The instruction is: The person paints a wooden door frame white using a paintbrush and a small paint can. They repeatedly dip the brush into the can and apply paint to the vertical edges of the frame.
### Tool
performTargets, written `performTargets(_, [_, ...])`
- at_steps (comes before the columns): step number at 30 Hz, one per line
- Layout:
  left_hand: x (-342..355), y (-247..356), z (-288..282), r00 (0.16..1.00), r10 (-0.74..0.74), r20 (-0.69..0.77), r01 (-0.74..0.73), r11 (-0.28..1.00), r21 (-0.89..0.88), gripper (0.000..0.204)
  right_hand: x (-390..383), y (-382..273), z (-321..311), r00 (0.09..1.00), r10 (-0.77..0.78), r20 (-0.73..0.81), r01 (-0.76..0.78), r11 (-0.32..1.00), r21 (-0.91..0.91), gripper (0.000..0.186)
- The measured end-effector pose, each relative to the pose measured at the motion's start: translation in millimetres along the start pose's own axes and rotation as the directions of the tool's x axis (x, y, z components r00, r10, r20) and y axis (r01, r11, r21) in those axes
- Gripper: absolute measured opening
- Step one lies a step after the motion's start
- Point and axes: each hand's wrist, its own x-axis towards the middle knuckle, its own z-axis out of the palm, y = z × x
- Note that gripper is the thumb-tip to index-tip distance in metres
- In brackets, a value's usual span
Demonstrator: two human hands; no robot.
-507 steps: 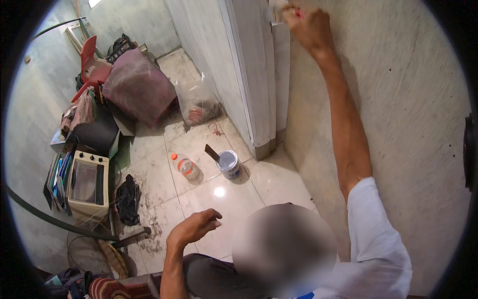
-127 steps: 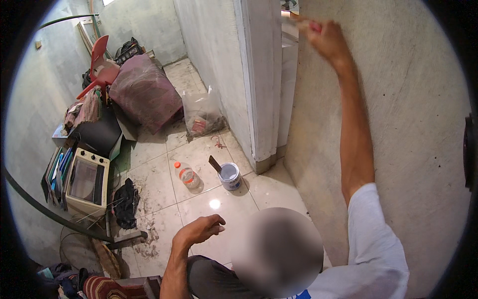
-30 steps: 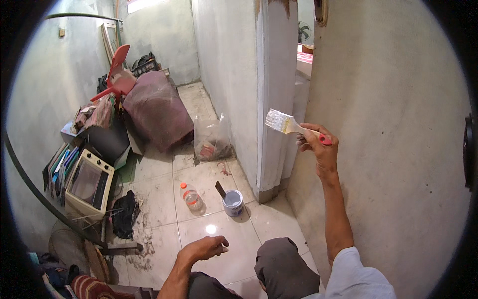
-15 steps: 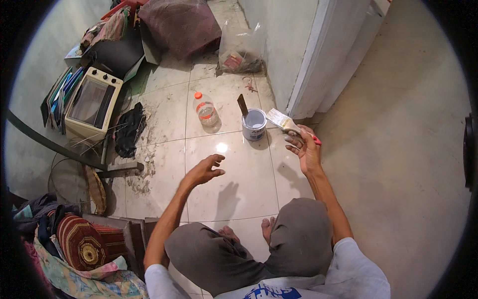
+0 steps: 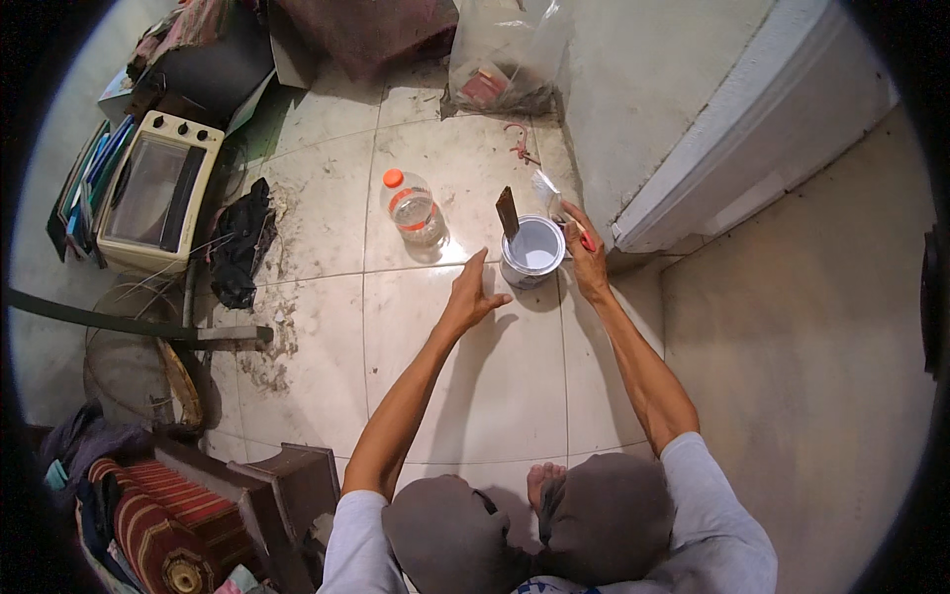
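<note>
1. Gripping a paintbrush (image 5: 544, 188) in its fingers, the right hand (image 5: 586, 259) sits just beside the right rim of a metal can (image 5: 534, 253); whether it touches the can, I cannot tell
2. The left hand (image 5: 473, 299) holds nothing, thumb spread wide from the fingers, near the can's left side but apart from it
3. The brush is tilted, whitish bristles pointing away from the person at the can's far right, with red on its handle showing at the fingers
4. The can stands upright on pale floor tiles (image 5: 327, 337), open-topped, pale grey inside, a flat brown stick (image 5: 507, 213) leaning in it
</note>
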Motion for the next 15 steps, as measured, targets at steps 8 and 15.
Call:
performTargets(8, [48,-38,28,0.984,0.180,-0.008,-0.175,0.961,0.212,0.112,15,36,7,0.978,0.191,0.089,-0.210,0.925,0.317,0.057])
performTargets(15, [38,-46,19,0.980,0.200,-0.020,-0.200,0.960,-0.198,0.109,10,15,26,0.964,0.221,0.148,-0.266,0.794,0.546,0.060])
